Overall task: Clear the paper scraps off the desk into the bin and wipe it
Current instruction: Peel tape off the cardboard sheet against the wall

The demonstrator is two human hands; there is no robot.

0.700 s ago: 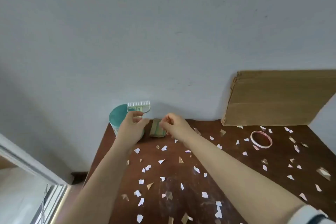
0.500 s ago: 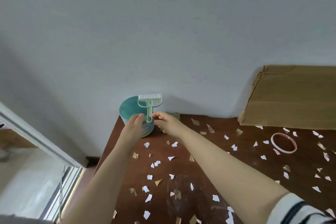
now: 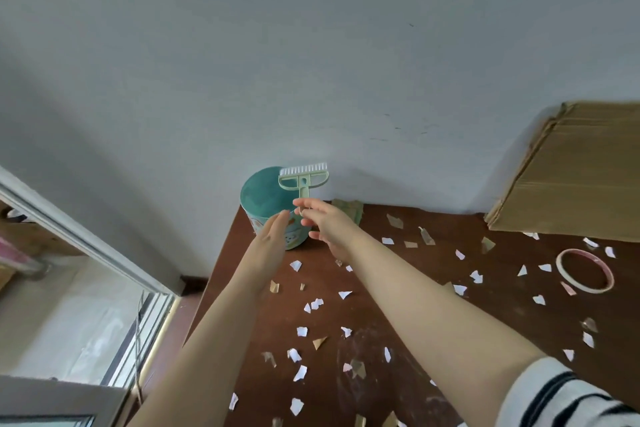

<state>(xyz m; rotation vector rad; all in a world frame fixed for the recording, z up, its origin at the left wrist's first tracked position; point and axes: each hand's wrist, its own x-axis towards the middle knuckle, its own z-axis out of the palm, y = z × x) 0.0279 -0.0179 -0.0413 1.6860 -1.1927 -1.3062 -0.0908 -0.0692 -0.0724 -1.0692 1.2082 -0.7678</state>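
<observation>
1. Taking the small green brush (image 3: pixel 304 177) in hand is, by my judgement, the step under way. It is standing upright, bristles up, just over the right rim of the teal bin (image 3: pixel 260 198), which is sitting at the far left corner of the desk (image 3: pixel 398 315).
2. Getting this right is calling for a fuller hold on the handle before any sweeping, since a fingertip pinch at its very end is likely leaving the head free to swing.
3. Sweeping is then best going from the right edge toward the bin's corner, because the paper scraps (image 3: pixel 345 294) are lying all across the desk, none yet cleared. The tape ring (image 3: pixel 585 270) and the leaning cardboard (image 3: pixel 571 180) near the far right corner are sitting among them.
4. The right hand (image 3: pixel 327 224) is pinching the low end of the handle between thumb and forefinger, its other fingers loosely spread.
5. The left hand (image 3: pixel 273 239) is holding nothing, its fingers straight and together. It is reaching along the bin's near wall, tips close to the handle, and whether it is touching the bin I cannot tell
</observation>
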